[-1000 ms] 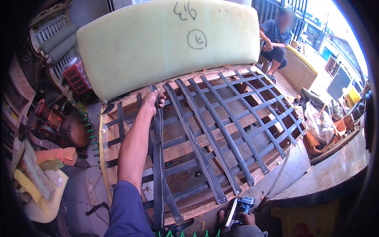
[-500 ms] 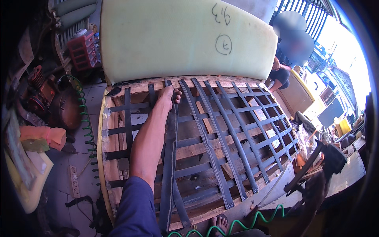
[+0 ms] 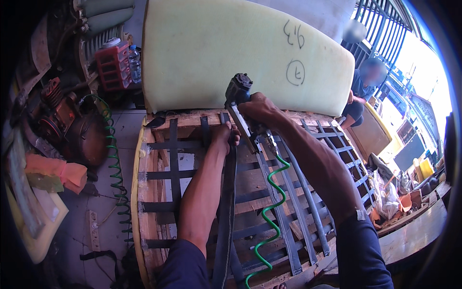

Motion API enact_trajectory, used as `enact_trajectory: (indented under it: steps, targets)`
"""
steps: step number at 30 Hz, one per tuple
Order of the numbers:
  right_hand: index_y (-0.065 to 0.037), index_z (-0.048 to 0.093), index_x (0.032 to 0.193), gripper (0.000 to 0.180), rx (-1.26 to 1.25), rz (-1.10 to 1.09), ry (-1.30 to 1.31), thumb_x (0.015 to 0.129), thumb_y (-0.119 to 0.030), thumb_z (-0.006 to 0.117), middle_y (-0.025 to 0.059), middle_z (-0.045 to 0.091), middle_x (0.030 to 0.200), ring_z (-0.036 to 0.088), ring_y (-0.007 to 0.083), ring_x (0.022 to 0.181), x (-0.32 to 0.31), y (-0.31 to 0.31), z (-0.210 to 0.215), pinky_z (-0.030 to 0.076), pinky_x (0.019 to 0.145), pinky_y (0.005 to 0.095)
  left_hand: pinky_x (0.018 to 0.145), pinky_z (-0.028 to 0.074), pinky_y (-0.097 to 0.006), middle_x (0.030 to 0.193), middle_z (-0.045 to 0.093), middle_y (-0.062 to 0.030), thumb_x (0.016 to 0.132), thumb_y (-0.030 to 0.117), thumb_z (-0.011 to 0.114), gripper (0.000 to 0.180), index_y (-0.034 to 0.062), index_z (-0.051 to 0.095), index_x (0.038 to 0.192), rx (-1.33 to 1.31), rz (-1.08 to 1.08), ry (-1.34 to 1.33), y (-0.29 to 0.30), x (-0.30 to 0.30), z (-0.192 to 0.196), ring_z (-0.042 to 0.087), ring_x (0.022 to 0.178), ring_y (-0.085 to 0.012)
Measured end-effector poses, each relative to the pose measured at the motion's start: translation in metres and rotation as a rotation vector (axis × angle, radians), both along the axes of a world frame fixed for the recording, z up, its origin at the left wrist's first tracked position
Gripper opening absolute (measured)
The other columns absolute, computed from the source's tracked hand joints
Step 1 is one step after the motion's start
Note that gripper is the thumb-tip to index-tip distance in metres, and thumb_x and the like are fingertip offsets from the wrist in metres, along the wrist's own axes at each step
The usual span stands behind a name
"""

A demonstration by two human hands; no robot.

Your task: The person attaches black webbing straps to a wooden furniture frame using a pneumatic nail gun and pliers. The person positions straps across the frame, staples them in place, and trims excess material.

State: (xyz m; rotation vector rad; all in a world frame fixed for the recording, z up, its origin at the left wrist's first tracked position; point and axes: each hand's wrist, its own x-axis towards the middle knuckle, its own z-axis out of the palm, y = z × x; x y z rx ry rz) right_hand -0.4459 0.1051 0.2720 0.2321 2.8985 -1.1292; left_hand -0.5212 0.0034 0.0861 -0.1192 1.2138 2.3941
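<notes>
Black webbing straps cross in a grid over a wooden seat frame [image 3: 191, 118]. My left hand [image 3: 225, 136] is closed on one loose black webbing strap [image 3: 226, 207] near the far rail, and its long end runs back toward me. A pneumatic staple gun [image 3: 238, 90] is gripped in my right hand [image 3: 261, 111], just right of my left hand and above the far rail. Whether its nose touches the strap cannot be made out. From its handle a green coiled air hose [image 3: 278, 195] trails down over the webbing.
A pale foam-covered panel [image 3: 216, 53] stands behind the frame. At left are an air compressor [image 3: 72, 120], a red drawer box [image 3: 113, 67], foam scraps [image 3: 57, 168] and a power strip [image 3: 93, 231]. People sit at the far right, near cluttered scraps [image 3: 390, 192].
My right arm has come in from the right, bringing the staple gun and hose up to the far rail. My left hand still holds the strap there. The view has shifted slightly.
</notes>
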Motion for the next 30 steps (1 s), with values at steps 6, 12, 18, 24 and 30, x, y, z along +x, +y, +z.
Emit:
enact_trajectory:
  steps: [6,12,18,24,30]
  targets:
    - [0.003,0.072,0.08,0.026,0.137,-0.016,-0.023,0.08,-0.022,0.065,0.0126,0.071,0.073,0.069,0.0204,0.065,-0.032,-0.016,-0.026,0.054,0.059,0.035,0.04,0.041,-0.039,0.067,0.064,-0.0006,0.098,0.015,0.047,0.016,0.0224,0.061,0.092,-0.018,0.061,0.099,0.009,0.001,-0.007,0.062,0.051,-0.0198]
    - [0.001,0.073,0.08,0.024,0.099,-0.03,-0.107,0.08,-0.021,0.065,0.0116,0.071,0.073,0.07,0.0199,0.065,-0.047,-0.011,-0.029,0.055,0.06,0.035,0.063,0.049,-0.036,0.085,0.069,-0.0041,0.093,0.005,0.045,0.024,0.0111,0.067,0.101,-0.112,0.087,0.056,0.015,-0.011,-0.018,0.066,0.073,-0.0181]
    - [0.002,0.074,0.082,0.026,0.096,0.007,-0.132,0.08,-0.022,0.065,0.0119,0.072,0.076,0.069,0.0203,0.066,-0.05,-0.01,-0.025,0.055,0.061,0.0361,0.041,0.044,-0.037,0.07,0.067,-0.0059,0.095,0.011,0.046,0.021,0.0145,0.065,0.089,0.012,0.078,0.136,0.006,0.003,-0.002,0.062,0.051,-0.0212]
    - [0.004,0.072,0.082,0.028,0.183,-0.061,-0.117,0.077,-0.024,0.069,0.0113,0.07,0.073,0.067,0.0182,0.061,-0.046,-0.014,-0.025,0.051,0.053,0.0352,0.041,0.043,-0.038,0.075,0.068,-0.0043,0.096,0.012,0.045,0.021,0.0158,0.066,0.096,0.032,0.048,0.147,0.008,-0.001,-0.008,0.062,0.056,-0.0194]
    - [0.004,0.073,0.084,0.028,0.226,-0.041,-0.088,0.077,-0.023,0.068,0.0121,0.072,0.078,0.068,0.0196,0.065,-0.04,-0.025,-0.024,0.052,0.057,0.0347,0.041,0.045,-0.037,0.073,0.067,-0.0085,0.092,0.007,0.043,0.023,0.0108,0.066,0.093,-0.031,0.075,0.124,0.011,-0.011,-0.024,0.062,0.052,-0.0231]
